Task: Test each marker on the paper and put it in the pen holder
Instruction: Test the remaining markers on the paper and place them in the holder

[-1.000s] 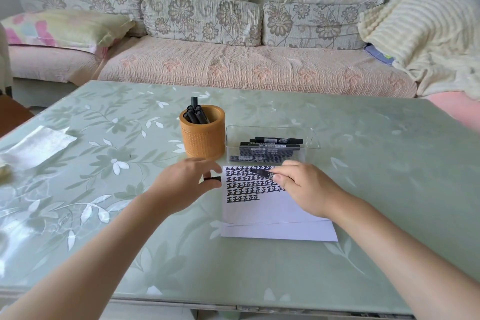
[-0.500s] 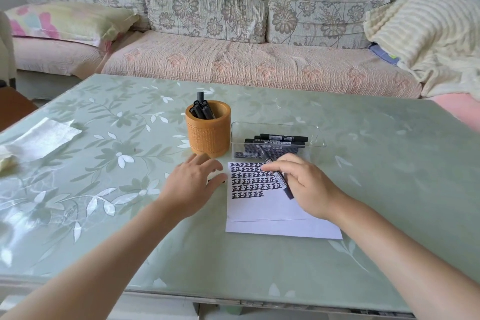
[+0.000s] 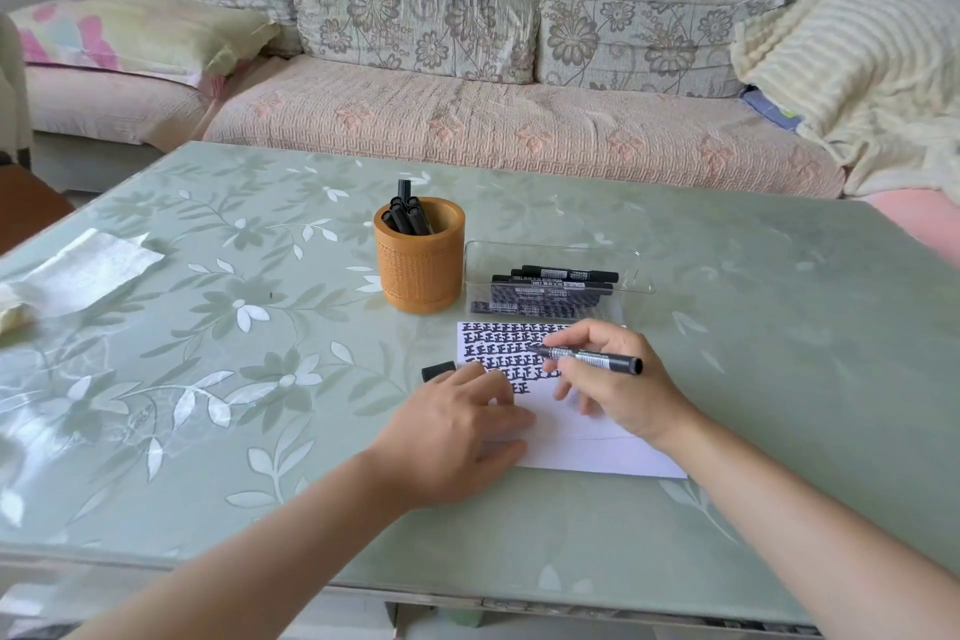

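My right hand (image 3: 621, 392) grips an uncapped black marker (image 3: 589, 358), whose tip points left onto the rows of black marks on the white paper (image 3: 587, 447). My left hand (image 3: 457, 426) rests flat on the paper's left edge. The marker's black cap (image 3: 438, 371) lies on the table just beyond my left fingertips. The orange pen holder (image 3: 420, 270) stands behind the paper and holds several black markers (image 3: 408, 213). To its right a clear tray (image 3: 636, 270) holds several more markers (image 3: 550, 291).
A white crumpled cloth (image 3: 88, 265) lies at the table's left edge. The green floral table (image 3: 779, 353) is bare on its right side. A sofa (image 3: 467, 120) with cushions and a cream blanket (image 3: 857, 68) runs behind the table.
My left hand has let go of the cap, which now lies on the table, and has settled flat on the paper. My right hand has turned the marker tip down onto the marks.
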